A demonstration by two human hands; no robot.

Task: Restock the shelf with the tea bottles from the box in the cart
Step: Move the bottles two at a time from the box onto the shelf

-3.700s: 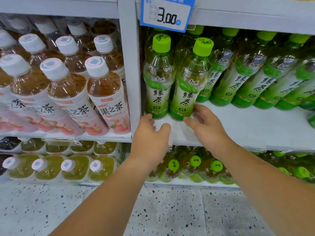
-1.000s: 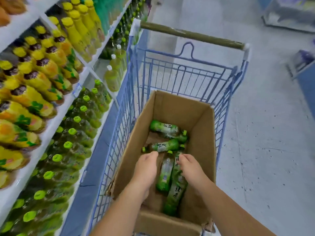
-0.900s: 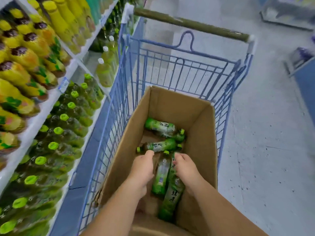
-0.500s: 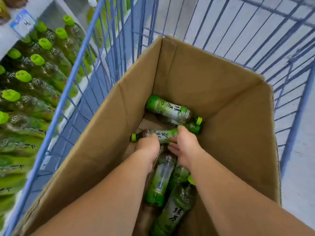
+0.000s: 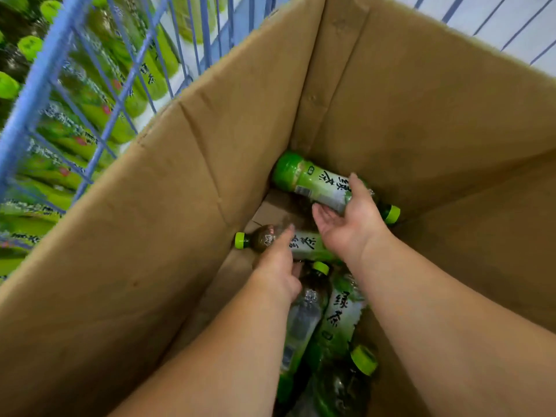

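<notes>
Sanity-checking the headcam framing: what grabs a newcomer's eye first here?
A big cardboard box fills the view, two bare arms reaching deep inside. The right hand curls round the far bottle by the back wall; the left hand touches the middle bottle lying crosswise, its green cap pointing left. More green-capped bottles lie nearer, bottom centre.

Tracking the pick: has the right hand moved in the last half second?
Yes. The right hand left the middle bottle for the far bottle, nearer the box's far wall.

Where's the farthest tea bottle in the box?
Head view: the far tea bottle lies on its side in the box's far corner, cap pointing right, the right hand's thumb over it.
</notes>
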